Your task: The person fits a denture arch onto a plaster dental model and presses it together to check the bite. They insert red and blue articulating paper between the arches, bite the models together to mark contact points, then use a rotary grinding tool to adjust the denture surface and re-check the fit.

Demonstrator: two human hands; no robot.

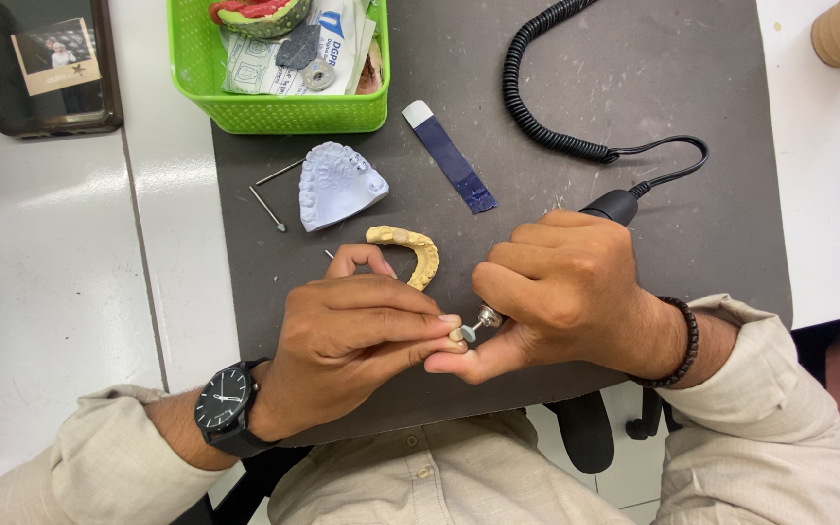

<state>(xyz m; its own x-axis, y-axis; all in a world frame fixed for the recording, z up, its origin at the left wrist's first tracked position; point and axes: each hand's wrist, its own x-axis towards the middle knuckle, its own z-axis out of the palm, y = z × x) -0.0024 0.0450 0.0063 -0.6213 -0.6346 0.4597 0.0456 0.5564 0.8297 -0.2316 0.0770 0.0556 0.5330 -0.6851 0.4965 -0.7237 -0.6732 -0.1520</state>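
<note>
Left hand (352,335) pinching small workpiece (455,334); right hand (556,292) gripping rotary handpiece (610,207), bur at fingertips. Thumbs braced together, light strokes advised. Yellow dental cast (410,250) just beyond.

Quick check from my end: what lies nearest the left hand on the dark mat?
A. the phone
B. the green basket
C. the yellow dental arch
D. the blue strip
C: the yellow dental arch lies right above the left hand, its raised finger next to it, while the blue strip, green basket and phone sit farther up.
</note>
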